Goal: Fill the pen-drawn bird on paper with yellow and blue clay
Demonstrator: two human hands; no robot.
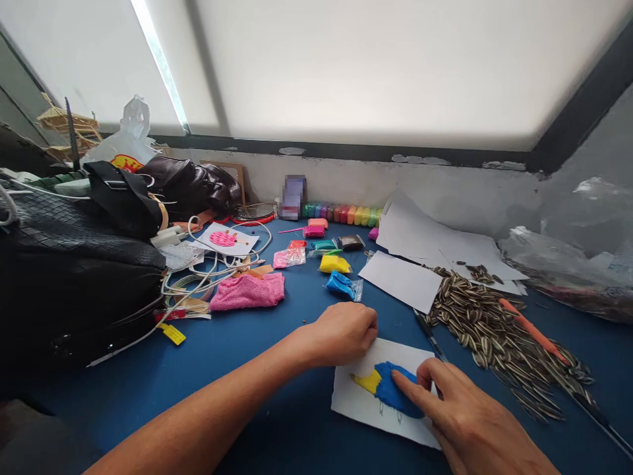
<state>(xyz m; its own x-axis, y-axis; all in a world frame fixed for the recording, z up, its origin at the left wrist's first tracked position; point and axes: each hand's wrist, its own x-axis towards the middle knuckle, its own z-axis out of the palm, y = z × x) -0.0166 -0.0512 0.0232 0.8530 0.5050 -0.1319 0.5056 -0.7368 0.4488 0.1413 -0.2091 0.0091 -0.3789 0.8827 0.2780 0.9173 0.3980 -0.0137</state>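
Observation:
A white sheet of paper (353, 396) lies on the blue tabletop, bearing a flattened shape of blue modelling clay (390, 388) joined to a smaller yellow clay piece (367, 381). Thin pencil lines run below the blue part. My right hand (462, 412) rests over the sheet's right side, its index finger stretched out and touching the blue clay. Curled closed at the sheet's upper left edge is my left hand (346, 333); its fingertips are hidden, so I cannot see what they hold. Just beyond it sits an opened packet of blue clay (341, 285).
Sunflower seeds (475, 316) are heaped at right, with an orange tool (534, 330) among them. White papers (435, 231) lie behind. A yellow clay packet (335, 264), pink cloth (250, 291), white cables (198, 290) and a black bag (74, 277) occupy the left and middle.

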